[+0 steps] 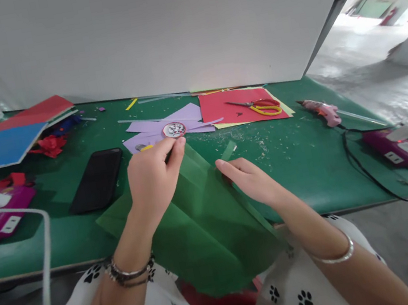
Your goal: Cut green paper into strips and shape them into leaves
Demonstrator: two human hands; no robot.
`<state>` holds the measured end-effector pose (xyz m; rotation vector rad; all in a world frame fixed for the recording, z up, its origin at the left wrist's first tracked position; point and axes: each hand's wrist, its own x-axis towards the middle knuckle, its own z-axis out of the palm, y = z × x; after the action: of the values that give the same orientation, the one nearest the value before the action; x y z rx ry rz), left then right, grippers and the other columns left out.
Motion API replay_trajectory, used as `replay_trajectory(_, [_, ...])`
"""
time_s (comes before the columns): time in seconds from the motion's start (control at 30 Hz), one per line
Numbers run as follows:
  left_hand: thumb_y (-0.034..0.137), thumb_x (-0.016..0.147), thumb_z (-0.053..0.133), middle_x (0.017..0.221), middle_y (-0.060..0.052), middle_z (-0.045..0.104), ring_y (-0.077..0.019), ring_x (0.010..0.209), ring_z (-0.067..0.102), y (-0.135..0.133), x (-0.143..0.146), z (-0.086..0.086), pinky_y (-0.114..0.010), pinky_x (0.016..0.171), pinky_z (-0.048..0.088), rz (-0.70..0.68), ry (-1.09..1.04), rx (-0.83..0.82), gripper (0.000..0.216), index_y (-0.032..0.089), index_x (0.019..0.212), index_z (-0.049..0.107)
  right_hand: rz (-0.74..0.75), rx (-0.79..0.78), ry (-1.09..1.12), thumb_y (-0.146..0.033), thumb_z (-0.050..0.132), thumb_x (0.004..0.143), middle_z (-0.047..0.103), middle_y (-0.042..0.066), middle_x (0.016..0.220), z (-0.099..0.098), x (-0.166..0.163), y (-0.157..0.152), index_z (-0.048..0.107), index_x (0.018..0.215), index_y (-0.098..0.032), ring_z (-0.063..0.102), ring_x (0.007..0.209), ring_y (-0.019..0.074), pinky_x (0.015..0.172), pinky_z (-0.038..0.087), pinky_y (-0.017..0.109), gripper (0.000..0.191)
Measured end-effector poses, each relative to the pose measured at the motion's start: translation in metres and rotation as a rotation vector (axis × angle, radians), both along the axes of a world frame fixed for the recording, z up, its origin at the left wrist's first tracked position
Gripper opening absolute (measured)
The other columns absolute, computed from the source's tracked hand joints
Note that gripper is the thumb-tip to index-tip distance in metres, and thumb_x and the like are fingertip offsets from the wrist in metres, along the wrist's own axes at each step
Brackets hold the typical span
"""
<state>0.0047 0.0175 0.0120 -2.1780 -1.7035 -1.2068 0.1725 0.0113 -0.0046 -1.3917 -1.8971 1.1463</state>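
Observation:
A large sheet of green paper (pixel 199 216), creased by folds, hangs over the table's front edge toward my lap. My left hand (pixel 156 174) pinches its upper corner between thumb and fingers. On the sheet's right edge, my right hand (pixel 248 179) is closed, thumb on top. A narrow green strip (pixel 229 150) sticks up beyond the right thumb. Just past my left fingertips lies a small round badge-like disc (pixel 173 129) with a red rim and a speckled pattern. Beneath it are pieces of purple paper (pixel 186 115).
Yellow-handled scissors (pixel 265 106) lie on red paper (pixel 216 111). At right are a pink glue gun (pixel 322 111) and a purple power strip (pixel 399 149) with a black cord. A black phone (pixel 97 180) and red-blue boards (pixel 9 145) lie left. A white panel (pixel 152 35) stands behind.

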Motion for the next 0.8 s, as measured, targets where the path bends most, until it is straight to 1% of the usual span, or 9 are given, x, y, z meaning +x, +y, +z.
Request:
replay_trajectory(0.13, [0.029, 0.081, 0.040, 0.041, 0.004, 0.029, -0.0073, 0.041, 0.027, 0.0014, -0.0017, 0.0001, -0.022, 0.044, 0.020, 0.019, 0.028, -0.020, 0.034, 0.016, 0.051, 0.049, 0.013, 0.085, -0.026, -0.038, 0.034, 0.082, 0.016, -0.006, 0.048, -0.0011, 0.0003, 0.0004, 0.020, 0.050, -0.019, 0.018, 0.043, 0.0050, 0.041, 0.016, 0.023, 0.039])
replay_trajectory(0.33, [0.030, 0.082, 0.040, 0.041, 0.004, 0.030, -0.0073, 0.041, 0.026, 0.0013, -0.0019, -0.0001, -0.022, 0.044, 0.021, 0.004, 0.040, -0.019, 0.034, 0.016, 0.053, 0.052, -0.017, 0.037, -0.025, -0.038, 0.034, 0.080, 0.018, -0.006, 0.047, -0.0019, 0.0002, 0.0017, 0.023, 0.049, -0.019, 0.021, 0.043, 0.0057, 0.043, 0.018, 0.023, 0.039])
replay_trajectory(0.57, [0.030, 0.081, 0.040, 0.041, 0.005, 0.027, -0.0071, 0.040, 0.026, 0.0013, -0.0025, 0.0005, -0.022, 0.043, 0.020, 0.001, 0.037, -0.015, 0.035, 0.016, 0.049, 0.047, -0.052, -0.044, 0.019, -0.039, 0.035, 0.078, 0.021, -0.005, 0.048, -0.0012, 0.0014, 0.0018, 0.026, 0.049, -0.019, 0.024, 0.045, 0.0070, 0.044, 0.021, 0.023, 0.037])
replay_trajectory(0.7, [0.030, 0.081, 0.040, 0.041, 0.005, 0.024, -0.0069, 0.040, 0.025, 0.0016, -0.0030, 0.0008, -0.022, 0.043, 0.020, -0.005, 0.033, -0.017, 0.037, 0.016, 0.047, 0.042, -0.061, -0.048, 0.032, -0.040, 0.036, 0.078, 0.023, -0.005, 0.048, -0.0024, 0.0017, 0.0021, 0.027, 0.049, -0.019, 0.025, 0.045, 0.0071, 0.044, 0.022, 0.022, 0.037])
replay_trajectory(0.8, [0.030, 0.081, 0.040, 0.041, 0.005, 0.024, -0.0068, 0.040, 0.025, 0.0018, -0.0039, 0.0011, -0.022, 0.043, 0.020, 0.003, 0.032, -0.016, 0.037, 0.016, 0.047, 0.040, -0.061, -0.043, 0.027, -0.039, 0.036, 0.078, 0.026, -0.005, 0.046, -0.0036, 0.0018, 0.0037, 0.030, 0.048, -0.019, 0.027, 0.045, 0.0072, 0.045, 0.023, 0.022, 0.037])
